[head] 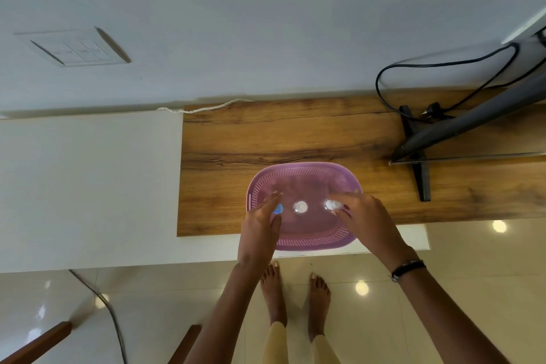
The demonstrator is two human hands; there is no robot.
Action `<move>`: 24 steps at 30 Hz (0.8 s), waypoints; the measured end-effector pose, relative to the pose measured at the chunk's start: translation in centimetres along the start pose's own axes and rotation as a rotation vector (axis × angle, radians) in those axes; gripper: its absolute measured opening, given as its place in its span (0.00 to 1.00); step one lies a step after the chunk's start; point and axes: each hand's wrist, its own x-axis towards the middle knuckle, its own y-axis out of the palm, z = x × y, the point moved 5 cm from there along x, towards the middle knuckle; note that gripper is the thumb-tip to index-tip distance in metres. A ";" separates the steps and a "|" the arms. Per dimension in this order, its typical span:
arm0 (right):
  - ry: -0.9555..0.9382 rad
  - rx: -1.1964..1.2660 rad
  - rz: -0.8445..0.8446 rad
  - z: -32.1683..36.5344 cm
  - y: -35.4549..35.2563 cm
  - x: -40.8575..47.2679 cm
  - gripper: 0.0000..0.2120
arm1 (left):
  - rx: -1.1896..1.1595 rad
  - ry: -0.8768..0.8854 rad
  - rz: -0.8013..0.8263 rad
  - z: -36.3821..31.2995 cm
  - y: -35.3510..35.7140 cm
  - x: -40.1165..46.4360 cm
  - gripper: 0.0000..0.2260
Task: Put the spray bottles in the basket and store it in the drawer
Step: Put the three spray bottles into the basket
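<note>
- Wooden countertop [266, 133] against a pale wall carries a purple perforated basket [304, 241], its long axis running left to right
- Three spray bottles stand upright inside in a row: blue cap [278, 209], white cap [300, 207], white cap [330, 204]
- Left hand [260, 230] has loosely spread fingers around the blue-capped one; whether it grips, I cannot tell
- Right hand [366, 221] pinches the right bottle's top

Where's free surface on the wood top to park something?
The wood top is bare left of and behind the purple basket, up to the wall. The right is crowded: TV stand, black cable. Both hands cover three bottles inside the basket.
</note>
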 end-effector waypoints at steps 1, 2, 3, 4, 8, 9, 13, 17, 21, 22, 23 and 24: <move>-0.009 -0.023 -0.003 0.1 0.0 0.0 0.14 | 0.018 0.004 0.003 0.0 0.0 0.1 0.16; -0.009 -0.043 0.000 0.2 0.0 0.0 0.13 | 0.033 0.005 0.007 0.0 0.1 0.2 0.15; -0.005 -0.060 0.008 0.3 0.1 0.0 0.12 | 0.047 0.007 0.014 0.1 0.1 0.3 0.14; 0.001 -0.075 0.019 0.2 0.1 0.0 0.12 | 0.058 0.011 0.021 0.1 0.1 0.3 0.14; 0.020 -0.096 0.036 -0.1 0.0 -0.1 0.11 | 0.093 0.032 0.040 0.0 0.4 0.4 0.13; 0.025 -0.092 0.034 -0.1 -0.1 -0.1 0.11 | 0.099 0.033 0.043 0.0 0.4 0.4 0.13; 0.038 -0.072 0.025 -0.1 -0.1 -0.1 0.11 | 0.106 0.027 0.050 0.0 0.4 0.3 0.12; 0.036 -0.066 0.016 -0.3 0.0 -0.1 0.12 | 0.090 0.012 0.040 0.0 0.3 0.3 0.13; 0.053 -0.052 0.015 -0.4 0.2 -0.3 0.20 | 0.071 -0.015 0.032 0.2 0.3 0.3 0.15; 0.048 -0.052 0.012 -0.4 0.2 -0.4 0.22 | 0.069 -0.008 0.031 0.3 0.2 0.2 0.16; 0.041 -0.052 0.006 -0.3 0.3 -0.4 0.23 | 0.068 0.002 0.030 0.4 0.2 0.2 0.16; 0.035 -0.053 -0.003 -0.2 0.3 -0.5 0.24 | 0.066 0.015 0.028 0.5 0.1 0.1 0.16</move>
